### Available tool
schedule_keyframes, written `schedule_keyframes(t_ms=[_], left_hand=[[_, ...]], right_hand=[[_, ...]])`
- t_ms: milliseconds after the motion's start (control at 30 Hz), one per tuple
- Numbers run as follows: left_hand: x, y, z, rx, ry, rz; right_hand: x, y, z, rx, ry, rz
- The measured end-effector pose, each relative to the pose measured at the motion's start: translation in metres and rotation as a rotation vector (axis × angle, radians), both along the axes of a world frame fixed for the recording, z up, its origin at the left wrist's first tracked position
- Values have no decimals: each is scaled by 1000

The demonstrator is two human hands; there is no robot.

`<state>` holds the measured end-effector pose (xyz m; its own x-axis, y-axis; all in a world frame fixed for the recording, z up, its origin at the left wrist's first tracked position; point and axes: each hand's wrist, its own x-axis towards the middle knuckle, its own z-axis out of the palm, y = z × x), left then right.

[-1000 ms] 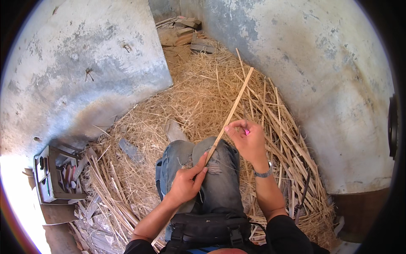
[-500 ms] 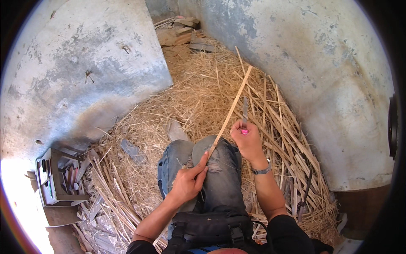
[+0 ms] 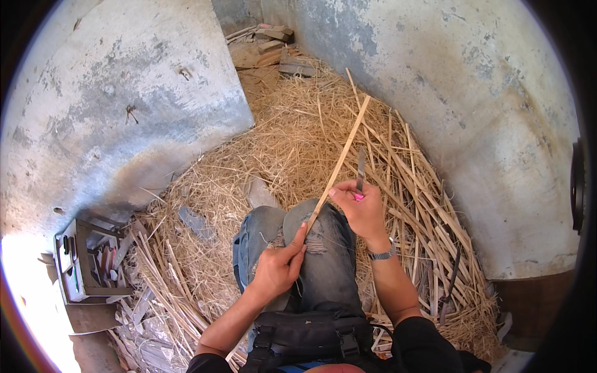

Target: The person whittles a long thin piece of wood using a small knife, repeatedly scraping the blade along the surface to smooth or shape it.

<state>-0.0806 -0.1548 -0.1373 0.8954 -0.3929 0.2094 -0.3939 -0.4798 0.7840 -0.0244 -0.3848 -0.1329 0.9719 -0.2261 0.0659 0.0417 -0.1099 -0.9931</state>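
Note:
A long, flat strip of pale wood or bamboo [image 3: 347, 146] slants up and away from my lap. Its near end is pinched between the thumb and fingers of my left hand [image 3: 280, 266], over the worn knee of my trousers [image 3: 320, 248]. In my right hand [image 3: 360, 208] is a knife [image 3: 360, 163] with a pink handle, its blade pointing away from me. The right thumb and forefinger reach out to the strip's edge, partway along it. Most of the knife handle is hidden inside the closed fingers.
Shavings and straw-like scraps [image 3: 273, 149] cover the floor around my legs. Many long strips [image 3: 429, 230] lie heaped along the right wall [image 3: 497, 124]. A small wooden box-like stand [image 3: 93, 261] with items inside is at the left. Planks [image 3: 273, 46] are piled in the far corner.
My right hand has shifted slightly left and its thumb and forefinger have extended to the strip. The knife stays in that hand. My left hand and the strip have hardly moved.

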Motion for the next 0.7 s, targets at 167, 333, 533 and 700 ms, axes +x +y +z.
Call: schedule_keyframes(t_ms=[167,333,533,700], left_hand=[[-1,-1,-5,-1,-35,6],[0,-1,-7,-43,1,2],[0,-1,-7,-110,83,-6],[2,0,-17,-203,81,-6]], right_hand=[[1,2,2,56,15,-10],[2,-6,-1,242,126,52],[3,-8,-6,370,125,103],[3,1,-17,483,55,131]])
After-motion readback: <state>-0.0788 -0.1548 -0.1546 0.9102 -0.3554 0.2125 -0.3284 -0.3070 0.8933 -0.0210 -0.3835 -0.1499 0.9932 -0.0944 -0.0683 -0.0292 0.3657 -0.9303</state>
